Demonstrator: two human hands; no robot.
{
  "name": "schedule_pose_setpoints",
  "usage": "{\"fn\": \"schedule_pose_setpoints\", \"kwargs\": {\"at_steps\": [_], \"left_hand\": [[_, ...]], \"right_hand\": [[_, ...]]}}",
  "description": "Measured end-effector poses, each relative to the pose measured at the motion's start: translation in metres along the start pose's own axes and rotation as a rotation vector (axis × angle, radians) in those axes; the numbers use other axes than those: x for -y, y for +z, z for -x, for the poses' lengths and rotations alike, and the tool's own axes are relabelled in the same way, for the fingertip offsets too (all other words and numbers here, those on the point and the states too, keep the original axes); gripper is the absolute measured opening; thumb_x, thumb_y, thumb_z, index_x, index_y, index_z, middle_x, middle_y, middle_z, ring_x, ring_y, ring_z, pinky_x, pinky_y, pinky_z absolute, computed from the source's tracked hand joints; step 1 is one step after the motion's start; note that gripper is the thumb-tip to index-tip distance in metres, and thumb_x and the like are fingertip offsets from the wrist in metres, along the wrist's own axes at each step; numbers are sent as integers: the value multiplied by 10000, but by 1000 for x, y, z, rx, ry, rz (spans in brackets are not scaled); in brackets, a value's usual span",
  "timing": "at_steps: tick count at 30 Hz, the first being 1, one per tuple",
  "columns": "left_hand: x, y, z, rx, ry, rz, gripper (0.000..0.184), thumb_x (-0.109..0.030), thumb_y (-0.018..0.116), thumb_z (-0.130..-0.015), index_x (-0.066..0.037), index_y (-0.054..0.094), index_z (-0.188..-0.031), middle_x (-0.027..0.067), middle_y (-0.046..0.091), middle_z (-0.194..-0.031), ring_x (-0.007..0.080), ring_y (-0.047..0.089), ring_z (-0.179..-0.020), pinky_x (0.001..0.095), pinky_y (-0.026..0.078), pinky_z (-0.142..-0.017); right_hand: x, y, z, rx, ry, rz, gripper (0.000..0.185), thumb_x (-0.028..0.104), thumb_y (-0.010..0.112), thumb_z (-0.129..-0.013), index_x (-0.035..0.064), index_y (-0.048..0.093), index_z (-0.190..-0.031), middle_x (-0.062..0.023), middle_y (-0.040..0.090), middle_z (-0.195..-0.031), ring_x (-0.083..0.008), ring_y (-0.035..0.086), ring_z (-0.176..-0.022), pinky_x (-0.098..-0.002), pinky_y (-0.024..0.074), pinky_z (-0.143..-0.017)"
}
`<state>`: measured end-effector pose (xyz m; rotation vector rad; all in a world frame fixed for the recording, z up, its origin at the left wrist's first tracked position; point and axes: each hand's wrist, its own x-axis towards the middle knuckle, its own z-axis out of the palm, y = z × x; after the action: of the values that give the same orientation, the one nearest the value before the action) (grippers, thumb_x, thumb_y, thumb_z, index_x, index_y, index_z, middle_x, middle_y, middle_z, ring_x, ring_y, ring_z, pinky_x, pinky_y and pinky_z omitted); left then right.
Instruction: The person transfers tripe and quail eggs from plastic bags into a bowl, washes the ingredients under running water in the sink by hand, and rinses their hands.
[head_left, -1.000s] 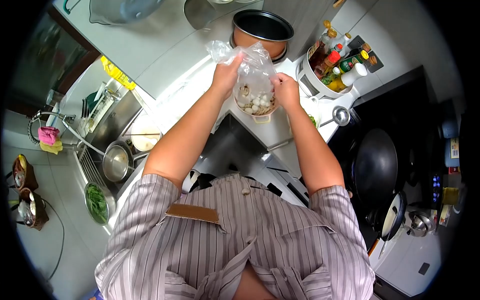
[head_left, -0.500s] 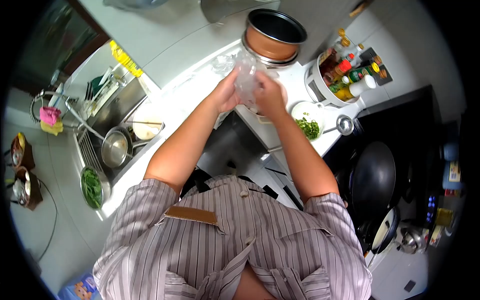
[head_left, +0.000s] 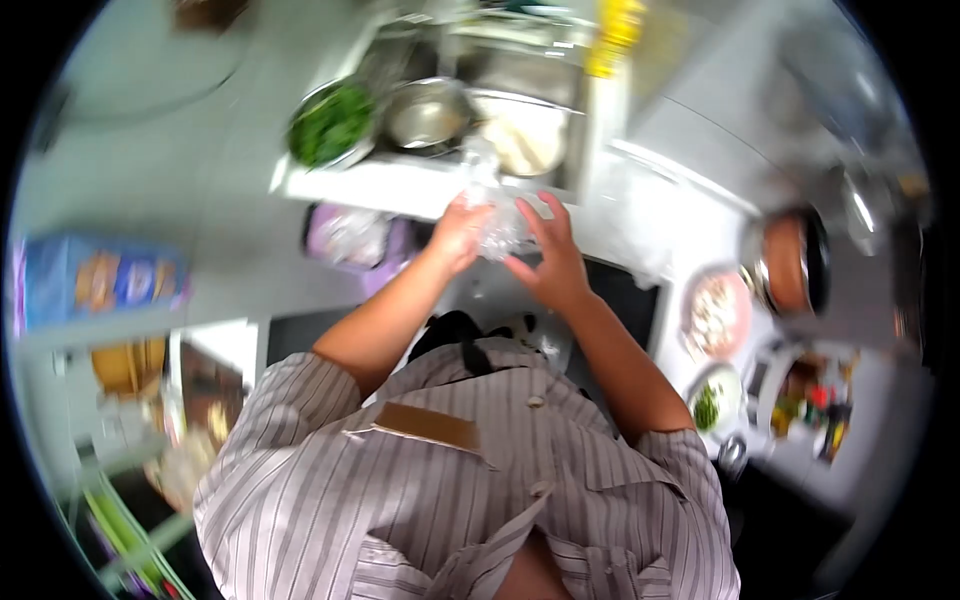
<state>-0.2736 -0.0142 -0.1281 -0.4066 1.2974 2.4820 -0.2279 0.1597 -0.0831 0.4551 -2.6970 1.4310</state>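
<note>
A crumpled clear plastic bag [head_left: 497,225] hangs between my two hands, in front of the sink edge. My left hand [head_left: 461,234] is closed round the bag's left side. On the other side, my right hand [head_left: 550,250] has its fingers spread beside the bag, and nothing is gripped in it. To the right, a pink pot [head_left: 719,314] holds whitish chopped pieces. Below it a white bowl [head_left: 716,398] contains chopped greens.
A bowl of leafy greens [head_left: 331,124] and a metal pan [head_left: 428,113] are at the sink. A purple bin [head_left: 396,250] with plastic in it stands below the counter edge. At the right are a copper-coloured pot [head_left: 785,262] and a bottle rack [head_left: 765,388].
The view has turned left towards the sink and bin. My hands and the bag have moved away from the pink pot. My right hand has opened off the bag.
</note>
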Motion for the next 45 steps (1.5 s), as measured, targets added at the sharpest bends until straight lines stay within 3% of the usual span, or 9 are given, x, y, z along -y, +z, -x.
{"fn": "schedule_pose_setpoints", "kwargs": {"at_steps": [9,13,16,17,21,30,36,40,45], "left_hand": [[-38,-197,94,-272,-16,148,465,-34,564,-855,-35,412,-1294,122,616,-1059,228,655,-889,357,561,-730],[-52,-281,84,-265,-146,287,429,-138,562,-883,-46,483,-1295,119,609,-1162,258,617,-1050,386,496,-914],[-43,-321,66,-685,10,-405,475,-146,577,-869,-65,498,-1330,201,494,-1349,304,501,-1240,397,411,-1036],[-47,-312,65,-841,184,-1065,540,-141,592,-842,-94,486,-1370,209,336,-1490,329,323,-1387,425,292,-1125],[-37,-341,37,-194,282,-1896,534,-159,565,-840,-121,497,-1368,114,327,-1519,353,253,-1420,519,209,-1148],[-30,-385,-62,-5,-804,-2001,516,-367,562,-865,-182,545,-1347,94,393,-1498,332,223,-1440,540,170,-1149],[-101,-354,-49,-232,-387,-1831,508,-384,629,-808,-149,602,-1258,126,526,-1361,338,470,-1273,445,409,-1033],[-94,-296,-28,-572,418,-1656,250,-283,625,-820,-57,655,-924,176,657,-943,339,624,-941,419,489,-851],[-6,-51,-3,226,654,-1329,105,-113,617,-829,-45,629,-909,148,642,-915,323,617,-896,380,489,-813]], "right_hand": [[70,213,-36,423,-356,-96,497,68,713,-711,172,580,-1178,-92,485,-1282,-300,609,-957,-392,518,-799],[57,303,-72,367,-311,-63,339,13,662,-728,133,613,-1041,-106,555,-1097,-336,600,-941,-409,513,-784],[17,367,-96,463,-217,183,317,51,584,-792,145,648,-1088,-112,579,-1085,-326,584,-1019,-427,496,-847],[-15,396,-100,542,-212,318,330,73,562,-813,155,649,-1121,-111,583,-1096,-322,577,-1050,-433,484,-877],[-35,422,-102,837,-141,682,424,158,467,-887,181,585,-1294,-120,532,-1308,-313,528,-1169,-446,381,-1031],[17,231,-74,401,17,400,469,158,653,-845,149,535,-1298,-121,485,-1323,-291,628,-960,-386,515,-837],[17,103,-12,89,232,240,380,93,684,-833,108,604,-1204,-110,538,-1242,-201,605,-699,-319,513,-668],[-4,46,29,-161,239,126,340,107,680,-837,104,627,-1172,-90,566,-1192,-173,563,-625,-312,493,-646],[-50,-51,89,-655,425,131,317,95,679,-824,66,643,-1138,-120,633,-1049,-172,564,-646,-304,492,-666]]}}
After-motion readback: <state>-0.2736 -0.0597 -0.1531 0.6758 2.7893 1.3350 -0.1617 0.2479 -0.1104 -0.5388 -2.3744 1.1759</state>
